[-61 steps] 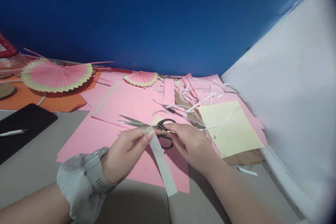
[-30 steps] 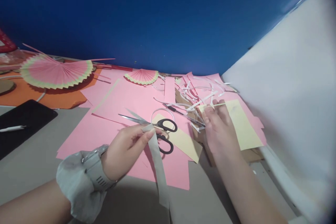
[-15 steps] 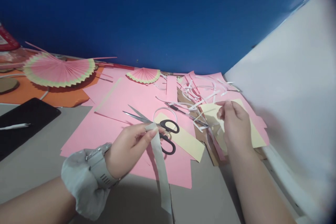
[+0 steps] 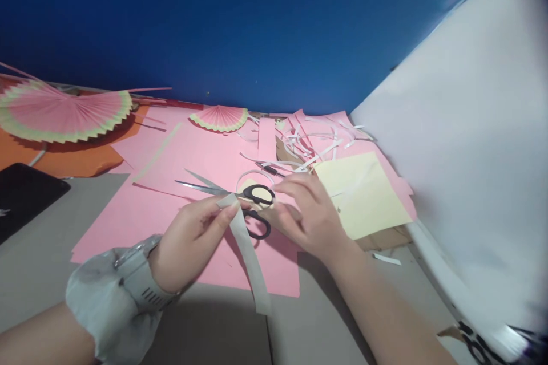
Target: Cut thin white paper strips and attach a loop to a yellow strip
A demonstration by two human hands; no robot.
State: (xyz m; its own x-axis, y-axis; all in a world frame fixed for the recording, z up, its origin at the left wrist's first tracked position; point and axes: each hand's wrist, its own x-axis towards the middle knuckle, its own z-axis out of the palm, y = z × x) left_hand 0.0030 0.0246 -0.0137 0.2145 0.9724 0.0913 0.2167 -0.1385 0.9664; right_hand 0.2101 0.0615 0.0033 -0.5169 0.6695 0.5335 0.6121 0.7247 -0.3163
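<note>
My left hand [image 4: 201, 234] pinches the top of a pale, tape-like strip [image 4: 247, 254] between thumb and forefinger. The strip hangs down past the pink paper's front edge. Just behind those fingertips are black-handled scissors [image 4: 258, 194], blades apart and pointing left. Whether the left fingers also touch the scissors, I cannot tell. My right hand [image 4: 312, 217] is beside the scissors' handles, thumb and fingers apart, with nothing visible between them. Under the scissors spread pink paper sheets [image 4: 180, 239]. To the right of that hand lies a pale yellow sheet [image 4: 368, 194].
Pleated pink-and-yellow paper fans [image 4: 64, 111] lie at the back left, one on orange paper [image 4: 81, 162]. Curled white strips [image 4: 314, 142] heap at the back. A black device [image 4: 29, 197] rests at left. More scissors [image 4: 475, 345] are at lower right, by the white wall [image 4: 471, 125].
My right hand has moved left from over the yellow sheet to the scissors' handles, and its fingers have spread. My left hand still holds the strip. The view has shifted to the right.
</note>
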